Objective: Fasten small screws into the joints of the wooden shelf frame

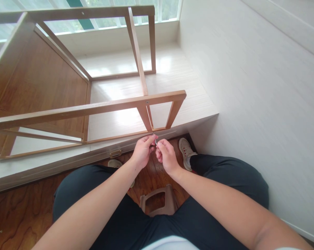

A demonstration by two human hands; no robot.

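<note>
**At the Frame's Lower Rail: Small Metal Key, Two-Hand Pinch**

Head view: at 12 o'clock of both hands, the small metal key (155, 140) meets the wooden frame (94, 108). Left hand (142, 151) and right hand (166, 155) pinch it between fingertips. Judged light, stiff and slippery; best gripped at its bend. A stool (159, 201) sits at 6 o'clock.

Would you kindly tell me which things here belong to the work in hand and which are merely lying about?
In hand: left hand, right hand, small metal tool, wooden frame.
Lying about: brown stool, brass floor latch.
</note>
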